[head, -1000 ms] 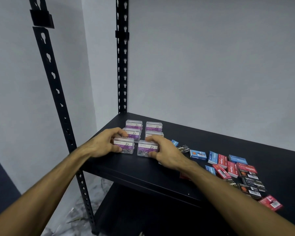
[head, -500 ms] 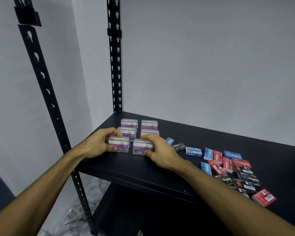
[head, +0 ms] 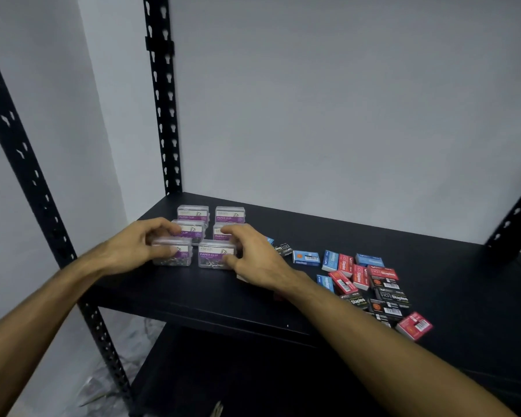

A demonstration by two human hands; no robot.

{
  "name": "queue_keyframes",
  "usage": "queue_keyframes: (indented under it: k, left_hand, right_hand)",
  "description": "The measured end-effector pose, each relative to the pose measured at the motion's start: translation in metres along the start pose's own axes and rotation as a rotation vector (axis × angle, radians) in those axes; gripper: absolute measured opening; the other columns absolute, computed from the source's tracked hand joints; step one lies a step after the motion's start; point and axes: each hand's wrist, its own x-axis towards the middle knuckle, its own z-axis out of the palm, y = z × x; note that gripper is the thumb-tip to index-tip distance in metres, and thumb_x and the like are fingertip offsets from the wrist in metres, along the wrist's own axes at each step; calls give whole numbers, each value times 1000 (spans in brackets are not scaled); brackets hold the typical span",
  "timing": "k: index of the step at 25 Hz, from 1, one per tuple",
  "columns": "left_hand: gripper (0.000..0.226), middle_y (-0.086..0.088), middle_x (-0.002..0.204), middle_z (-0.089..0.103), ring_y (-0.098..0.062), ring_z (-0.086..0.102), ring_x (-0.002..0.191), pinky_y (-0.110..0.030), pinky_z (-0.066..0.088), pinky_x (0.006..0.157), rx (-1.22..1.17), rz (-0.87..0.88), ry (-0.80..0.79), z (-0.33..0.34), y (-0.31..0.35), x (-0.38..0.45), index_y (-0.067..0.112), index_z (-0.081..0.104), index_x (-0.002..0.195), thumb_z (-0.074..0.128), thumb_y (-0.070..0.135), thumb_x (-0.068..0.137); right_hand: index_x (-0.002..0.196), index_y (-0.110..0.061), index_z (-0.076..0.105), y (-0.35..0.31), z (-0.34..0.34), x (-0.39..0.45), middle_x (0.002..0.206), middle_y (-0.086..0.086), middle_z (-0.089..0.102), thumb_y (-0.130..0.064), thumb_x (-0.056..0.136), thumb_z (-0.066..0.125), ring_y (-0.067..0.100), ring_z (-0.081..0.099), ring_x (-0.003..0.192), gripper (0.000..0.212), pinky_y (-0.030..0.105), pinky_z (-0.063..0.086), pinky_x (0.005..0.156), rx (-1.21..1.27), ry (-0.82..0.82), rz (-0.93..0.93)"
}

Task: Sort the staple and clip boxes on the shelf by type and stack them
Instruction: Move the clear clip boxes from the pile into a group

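A: Where did the paper clip boxes sit?

B: Six clear paper clip boxes with purple labels stood in two columns of three at the far left of the black shelf. The near left box and the near right box were the front pair, just beside each other with a narrow gap between.

A: And the hands?

B: The left hand was curled around the near left box, thumb on its front face and fingers bent over its top. The right hand gripped the near right box the same way, thumb at its right front corner and fingers arched over its top. Whether either box was lifted off the shelf could not be told.

A: What lay further out?

B: To the right, well apart from the clip boxes, small staple boxes lay scattered flat: blue ones, red ones and black ones, some touching or overlapping. One red box sat nearest the front edge. Black slotted uprights framed the shelf against a pale wall.
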Motion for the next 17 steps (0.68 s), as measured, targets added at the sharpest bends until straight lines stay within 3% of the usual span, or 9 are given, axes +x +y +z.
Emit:
queue_keyframes:
  k: [3,6,12,17]
  left_hand:
    - [29,-3,104,68,-23,64,98,-36,53,90,35,0,67,1,5,3,27,67,109,77,21,82]
    - [32,-8,104,65,-26,63,101,-27,51,87,-1,40,155,3,16,8,23,66,110,76,13,82]
    - [32,2,102,64,-17,62,98,-35,52,90,14,165,239,25,63,30,28,65,114,74,22,84]
    - [23,1,95,68,-17,65,90,-33,55,83,7,260,146,72,114,56,29,67,110,71,24,88]
  right_hand:
    - [138,-19,48,2,-11,-5,127,1,51,-25,92,63,10,53,103,49,35,49,96,6,29,-11]
    - [134,-20,52,9,-24,-13,123,0,53,-27,93,62,8,54,101,43,32,49,94,-7,51,-7]
    - [124,-20,61,38,-64,-42,116,-4,58,-27,94,61,6,56,99,31,24,47,90,-4,126,73]
    - [119,-20,65,74,-101,-73,112,-6,60,-28,95,61,6,58,98,25,24,47,88,-16,192,176]
